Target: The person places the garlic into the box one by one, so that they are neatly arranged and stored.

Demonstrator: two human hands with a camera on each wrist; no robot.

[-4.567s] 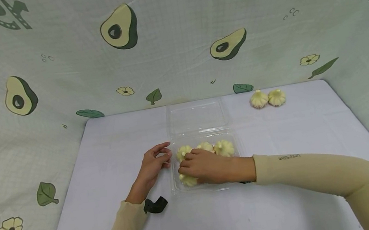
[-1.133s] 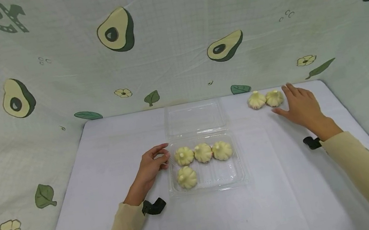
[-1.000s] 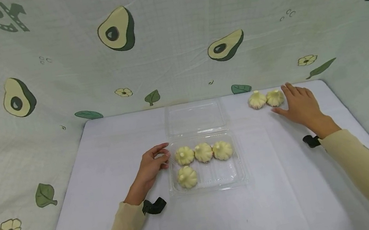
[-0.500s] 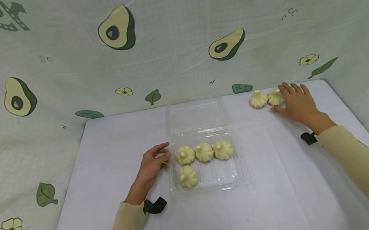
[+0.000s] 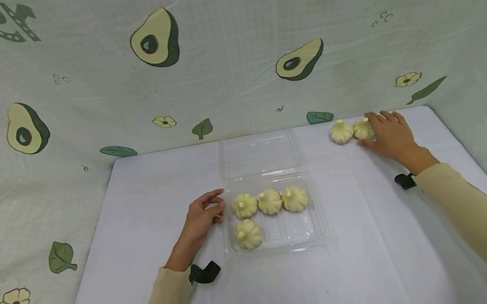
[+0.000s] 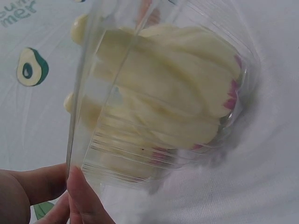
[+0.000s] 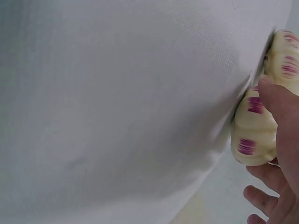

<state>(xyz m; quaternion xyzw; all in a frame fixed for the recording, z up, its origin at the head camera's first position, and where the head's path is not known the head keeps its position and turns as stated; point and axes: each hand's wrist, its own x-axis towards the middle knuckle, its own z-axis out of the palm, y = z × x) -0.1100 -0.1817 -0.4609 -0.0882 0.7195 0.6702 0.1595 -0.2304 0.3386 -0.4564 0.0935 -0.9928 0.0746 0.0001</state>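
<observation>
A clear plastic clamshell container [image 5: 293, 229] stands mid-table with its lid [image 5: 259, 156] folded back. Three garlic bulbs line its back row, and another bulb [image 5: 248, 233] sits at front left. My left hand [image 5: 198, 223] pinches the container's left rim between thumb and finger, as the left wrist view shows at the rim [image 6: 71, 140]. At the back right, my right hand [image 5: 392, 137] has thumb and fingers around the right-hand garlic bulb [image 5: 361, 129] of a pair. Purple streaks mark that bulb [image 7: 252, 133] in the right wrist view.
The other garlic bulb [image 5: 341, 132] of the pair sits right beside the one at my right hand, near the table's back edge. Behind the white-covered table [image 5: 360, 271] hangs a cloth [image 5: 231, 69] printed with avocados. Black wrist-camera mounts [image 5: 206, 272] stick out at both wrists.
My right hand has left the container for the pair at the back right, then edged left and closed in on the nearer bulb. My left hand stays at the rim.
</observation>
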